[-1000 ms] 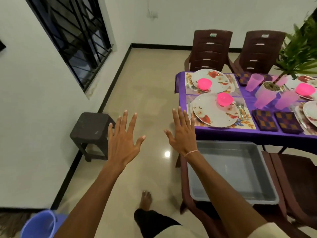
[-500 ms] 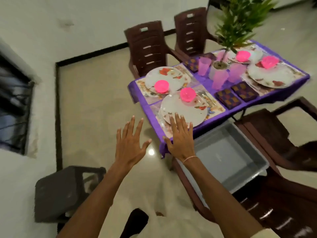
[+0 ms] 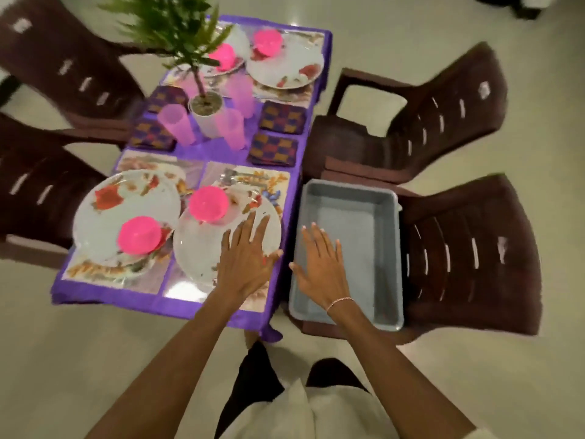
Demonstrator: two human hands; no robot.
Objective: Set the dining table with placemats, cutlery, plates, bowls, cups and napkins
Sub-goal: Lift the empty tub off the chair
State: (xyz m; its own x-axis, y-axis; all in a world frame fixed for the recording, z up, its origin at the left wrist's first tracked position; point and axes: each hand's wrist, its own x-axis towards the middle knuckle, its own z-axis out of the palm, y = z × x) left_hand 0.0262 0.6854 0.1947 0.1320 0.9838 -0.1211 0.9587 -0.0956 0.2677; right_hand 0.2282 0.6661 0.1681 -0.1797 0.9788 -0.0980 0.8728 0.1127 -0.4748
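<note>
Swung round since a second ago from the long side of the table to its short end, bringing both hands from over the floor to over the setting. From the head view: holds the left hand flat, fingers spread, over the near plate on the camera side of the potted plant; cannot tell whether touching or hovering. Holds the right hand spread too, gripping nothing, above the grey tub, right of the potted plant and nearer the camera. Shows plates with pink bowls on placemats before and beyond the potted plant, cups close round it, napkins left and right of it, cutlery too blurred to place. Looks close to finished. Risks sliding the near plate toward the cloth's edge with a careless press, or tipping a bowl just past the fingertips.
</note>
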